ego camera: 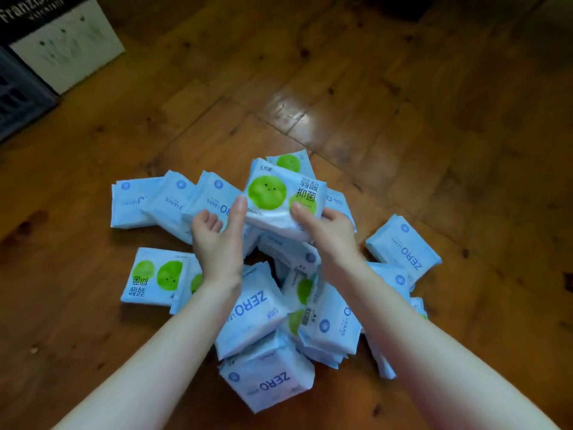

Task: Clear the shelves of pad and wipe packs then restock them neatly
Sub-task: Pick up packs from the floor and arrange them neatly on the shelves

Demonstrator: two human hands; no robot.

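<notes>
Gathering packs off the heap (263, 308) on the wooden floor (403, 119) looks like the step in hand, judged from the task; the shelves themselves are out of view, so how far restocking has got cannot be told. The right hand (328, 231) grips a green-dot pack (279, 197) just above the top of the heap, thumb on its printed face and fingers underneath; the left hand (217, 240) is open beside it, thumb touching the pack's left edge, the other fingers loosely curled and holding nothing.

To do this well, bring the left hand in to square the pack up; then add more of the same print under or over it, faces the same way up, so a tidy stack goes to the shelf in one trip. Sorting by print here would save work later: the green-dot packs (155, 277) at the left of the heap belong with the held one; the ZERO packs (403, 246) at its right and near side make a second group.

The wrappers look smooth and soft, so a tall stack may slide; keep stacks low and clamp them between both hands. Lifting from the top of the heap first should stop lower packs spilling outward; the white box (68, 48), well beyond the heap's far left, plays no part yet.
</notes>
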